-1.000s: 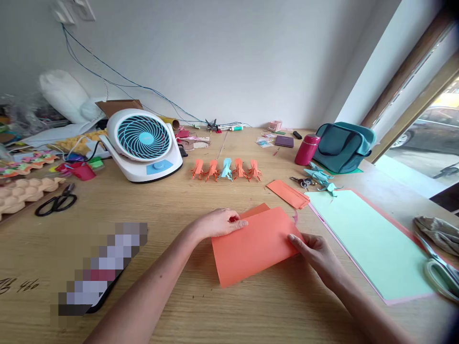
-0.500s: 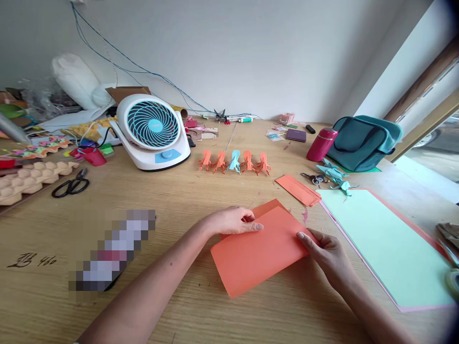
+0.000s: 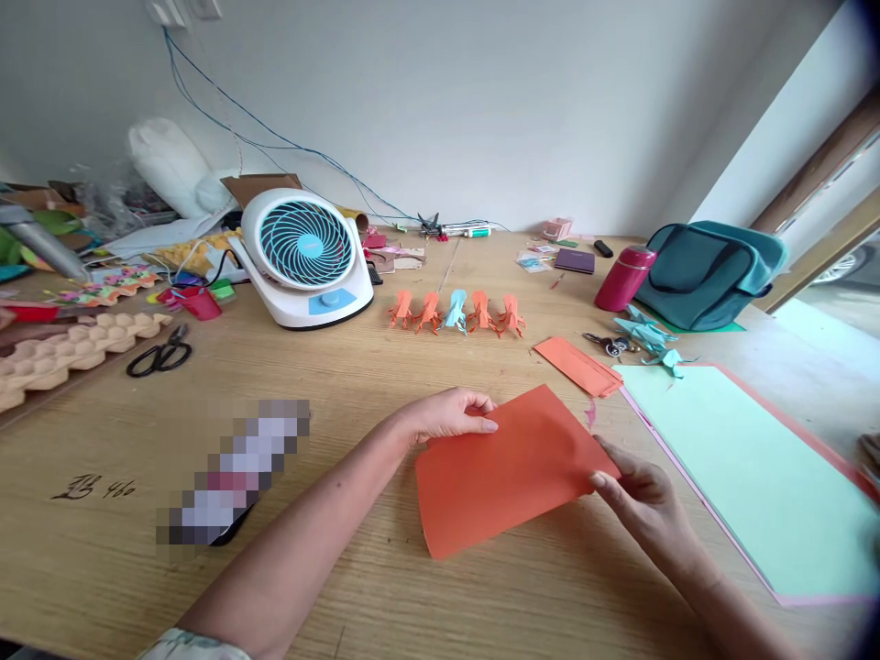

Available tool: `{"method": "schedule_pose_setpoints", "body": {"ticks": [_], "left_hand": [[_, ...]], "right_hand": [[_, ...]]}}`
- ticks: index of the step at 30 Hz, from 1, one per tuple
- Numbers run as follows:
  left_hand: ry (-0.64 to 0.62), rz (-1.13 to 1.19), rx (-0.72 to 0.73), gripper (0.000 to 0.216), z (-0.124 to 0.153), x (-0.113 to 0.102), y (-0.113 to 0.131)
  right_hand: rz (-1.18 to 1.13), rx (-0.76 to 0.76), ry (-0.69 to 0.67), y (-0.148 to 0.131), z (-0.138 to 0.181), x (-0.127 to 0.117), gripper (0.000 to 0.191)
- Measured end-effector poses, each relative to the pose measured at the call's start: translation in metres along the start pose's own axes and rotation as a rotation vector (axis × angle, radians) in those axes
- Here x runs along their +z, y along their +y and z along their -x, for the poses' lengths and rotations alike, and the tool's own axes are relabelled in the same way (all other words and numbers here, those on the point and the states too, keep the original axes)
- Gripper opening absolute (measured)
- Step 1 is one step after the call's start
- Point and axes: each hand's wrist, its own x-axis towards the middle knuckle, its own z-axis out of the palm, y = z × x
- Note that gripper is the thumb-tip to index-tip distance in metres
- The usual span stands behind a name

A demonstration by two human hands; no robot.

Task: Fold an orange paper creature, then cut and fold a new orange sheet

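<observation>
Now | left hand (image 3: 450, 417) grips orange sheet (image 3: 512, 467) at its far left edge | right hand (image 3: 636, 490) pinches its right corner | sheet on desk (image 3: 344, 385), midway, toward near edge | mint sheet (image 3: 742, 458) beside it toward right edge

I sit at a light wooden table (image 3: 481, 605) that reaches a plain pale-grey wall (image 3: 515, 101). Blue cables (image 3: 302, 148) run down that wall from a socket plate (image 3: 182, 9) at upper left. On my right, a slanting brown wooden frame (image 3: 818, 171) borders an opening; daylight enters there and falls across the table.
</observation>
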Motion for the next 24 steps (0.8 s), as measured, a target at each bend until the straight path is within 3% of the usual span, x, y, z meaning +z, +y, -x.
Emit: {"method": "schedule_pose_setpoints", "body": {"ticks": [4,10,16,24], "left_hand": [[-0.013,0.024,-0.061,0.042,0.001,-0.004,-0.001],[0.091,-0.336,-0.023,0.027,-0.001,-0.003,0.0],[0.039,-0.384,0.03,0.019,-0.002,0.005,0.0],[-0.04,-0.395,0.04,0.021,-0.002,0.009,-0.003]], "right_hand": [[-0.015,0.018,-0.2,-0.004,-0.004,-0.006,0.029],[-0.008,0.164,-0.439,-0.002,-0.008,-0.013,0.046],[-0.068,0.286,-0.433,-0.014,-0.01,-0.01,0.046],[-0.054,0.322,-0.261,-0.017,-0.006,-0.009,0.045]]}}
